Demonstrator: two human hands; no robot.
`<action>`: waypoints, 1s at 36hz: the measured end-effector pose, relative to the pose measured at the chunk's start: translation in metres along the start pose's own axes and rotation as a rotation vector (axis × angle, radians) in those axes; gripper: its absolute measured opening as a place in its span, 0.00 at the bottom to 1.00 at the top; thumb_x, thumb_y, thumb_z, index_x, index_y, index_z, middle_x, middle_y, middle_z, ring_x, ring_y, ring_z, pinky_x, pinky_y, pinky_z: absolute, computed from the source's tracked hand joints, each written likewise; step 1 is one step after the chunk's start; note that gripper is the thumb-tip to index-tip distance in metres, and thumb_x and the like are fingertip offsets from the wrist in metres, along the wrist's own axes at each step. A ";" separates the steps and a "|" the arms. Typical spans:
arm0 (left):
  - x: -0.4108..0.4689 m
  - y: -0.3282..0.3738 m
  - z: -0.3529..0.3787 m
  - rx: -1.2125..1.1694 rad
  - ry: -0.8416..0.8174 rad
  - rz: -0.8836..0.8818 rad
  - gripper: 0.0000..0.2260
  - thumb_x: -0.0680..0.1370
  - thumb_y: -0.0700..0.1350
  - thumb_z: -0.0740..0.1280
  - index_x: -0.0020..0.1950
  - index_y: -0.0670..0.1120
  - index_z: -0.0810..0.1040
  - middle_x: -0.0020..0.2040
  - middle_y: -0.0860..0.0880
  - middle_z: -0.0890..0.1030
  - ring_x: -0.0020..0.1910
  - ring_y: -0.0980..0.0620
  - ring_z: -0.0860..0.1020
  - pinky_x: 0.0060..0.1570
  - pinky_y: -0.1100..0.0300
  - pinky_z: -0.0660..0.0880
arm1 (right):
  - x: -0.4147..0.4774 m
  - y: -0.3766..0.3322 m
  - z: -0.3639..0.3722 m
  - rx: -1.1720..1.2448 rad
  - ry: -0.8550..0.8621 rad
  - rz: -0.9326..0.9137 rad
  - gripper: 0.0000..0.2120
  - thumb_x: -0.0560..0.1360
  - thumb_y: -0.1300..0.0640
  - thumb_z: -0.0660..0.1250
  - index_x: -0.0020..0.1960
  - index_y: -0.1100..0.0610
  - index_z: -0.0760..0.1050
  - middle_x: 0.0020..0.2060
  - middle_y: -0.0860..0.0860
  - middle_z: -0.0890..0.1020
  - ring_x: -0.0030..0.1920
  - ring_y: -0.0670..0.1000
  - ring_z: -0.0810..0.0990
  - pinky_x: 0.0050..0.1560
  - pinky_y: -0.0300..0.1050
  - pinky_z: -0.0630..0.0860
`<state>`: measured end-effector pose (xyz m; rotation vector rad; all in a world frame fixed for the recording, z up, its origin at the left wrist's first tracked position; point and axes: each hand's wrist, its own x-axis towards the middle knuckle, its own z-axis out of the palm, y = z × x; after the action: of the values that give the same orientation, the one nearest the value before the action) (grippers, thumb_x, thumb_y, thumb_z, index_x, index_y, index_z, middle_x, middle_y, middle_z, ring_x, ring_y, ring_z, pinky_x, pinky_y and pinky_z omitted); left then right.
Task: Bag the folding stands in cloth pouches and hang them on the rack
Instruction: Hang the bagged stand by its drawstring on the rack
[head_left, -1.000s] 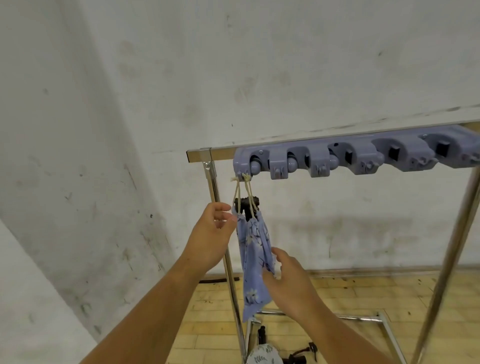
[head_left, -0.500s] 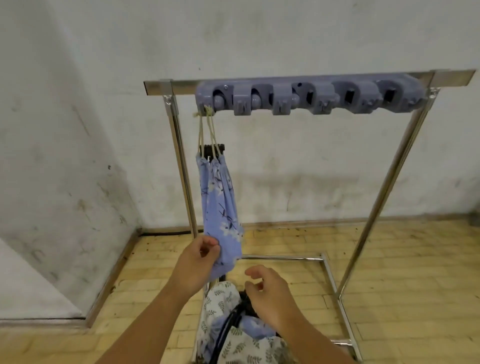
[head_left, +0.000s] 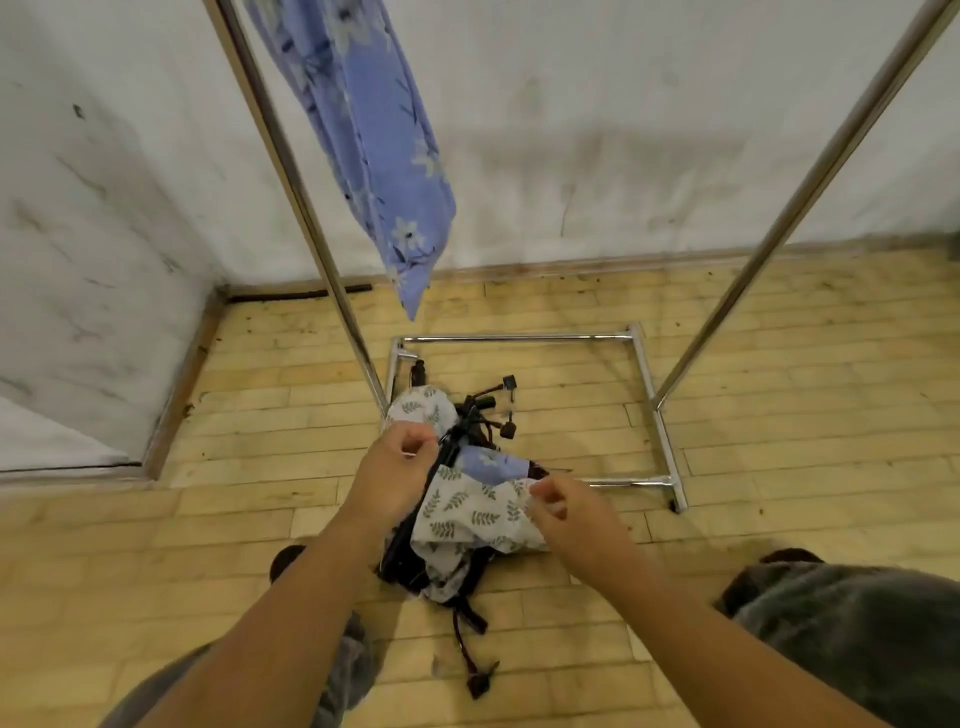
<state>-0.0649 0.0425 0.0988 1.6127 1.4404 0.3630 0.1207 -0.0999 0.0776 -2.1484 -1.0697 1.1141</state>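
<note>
No text, label, brand, number or sign can be read: the blue pouch (head_left: 384, 156) on the rack (head_left: 291, 171) and the white pouch (head_left: 467, 514) below it show only flower and leaf prints.

Soft even indoor light, faint shadows on the wall; slight motion blur, wide-angle bending at edges

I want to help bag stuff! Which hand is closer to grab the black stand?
Left. The left hand curls right against the stand, while the right hand pinches the white pouch.
</note>
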 end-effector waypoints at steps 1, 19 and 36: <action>0.006 -0.010 0.008 0.017 -0.020 -0.014 0.06 0.84 0.47 0.65 0.59 0.50 0.78 0.53 0.51 0.80 0.48 0.51 0.78 0.45 0.59 0.72 | 0.005 0.011 0.005 -0.011 0.001 0.007 0.09 0.81 0.51 0.67 0.61 0.48 0.77 0.57 0.47 0.80 0.51 0.45 0.80 0.46 0.40 0.79; 0.064 -0.102 0.135 0.210 -0.327 -0.118 0.11 0.83 0.46 0.65 0.64 0.47 0.77 0.59 0.48 0.80 0.58 0.49 0.78 0.55 0.56 0.74 | 0.049 0.134 0.026 -0.104 -0.067 0.250 0.10 0.82 0.53 0.65 0.62 0.50 0.79 0.55 0.45 0.81 0.54 0.46 0.79 0.58 0.47 0.79; 0.112 -0.135 0.204 0.500 -0.546 0.070 0.22 0.79 0.43 0.70 0.73 0.50 0.73 0.64 0.44 0.78 0.60 0.45 0.77 0.56 0.56 0.72 | 0.085 0.244 0.024 -0.044 -0.065 0.527 0.08 0.83 0.53 0.63 0.61 0.49 0.76 0.54 0.48 0.81 0.48 0.48 0.79 0.44 0.43 0.76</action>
<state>0.0289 0.0426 -0.1533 1.9592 1.0949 -0.4121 0.2330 -0.1688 -0.1462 -2.5228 -0.5608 1.4015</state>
